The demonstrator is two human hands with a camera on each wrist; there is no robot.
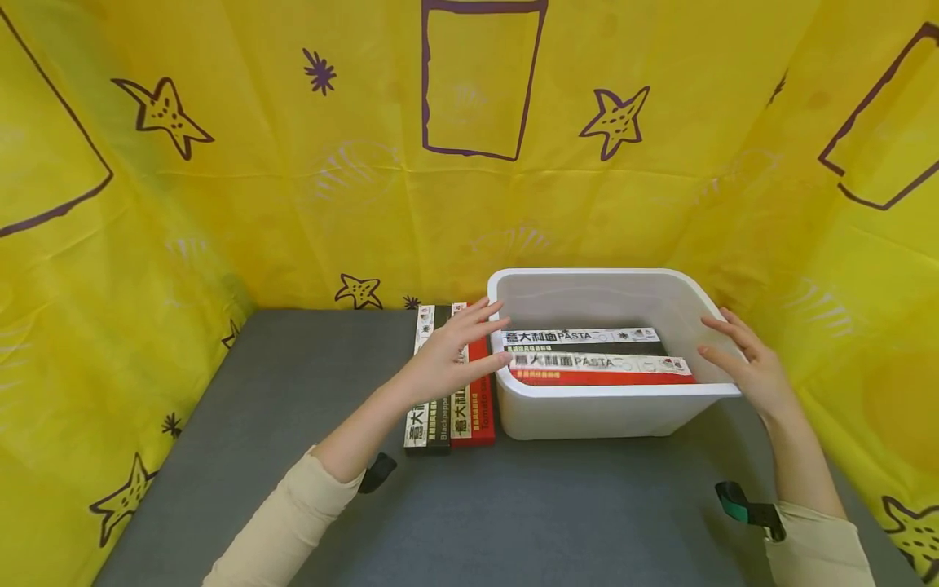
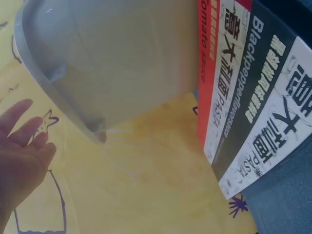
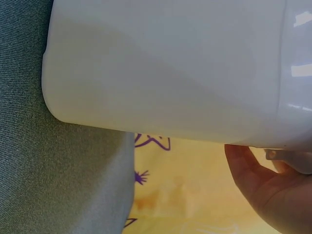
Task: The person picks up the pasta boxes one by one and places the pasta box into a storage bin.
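Observation:
A white plastic bin point(image 1: 587, 416) stands on the table. Inside lie a black and white pasta box point(image 1: 587, 336) and, in front of it, a red and white pasta box point(image 1: 601, 367). My left hand point(image 1: 455, 346) hovers by the bin's left rim, fingers spread and straight; the left wrist view shows a gap between them and the rim. At the right rim is my right hand point(image 1: 756, 371), its fingers loosely extended over the edge; the bin wall partly hides it in the right wrist view. Both hands hold nothing.
Left of the bin, another black and white pasta box point(image 1: 427, 428) and a red and white pasta box point(image 1: 473, 416) lie side by side on the grey table point(image 1: 557, 514). Yellow patterned cloth point(image 1: 352, 220) hangs behind and at both sides.

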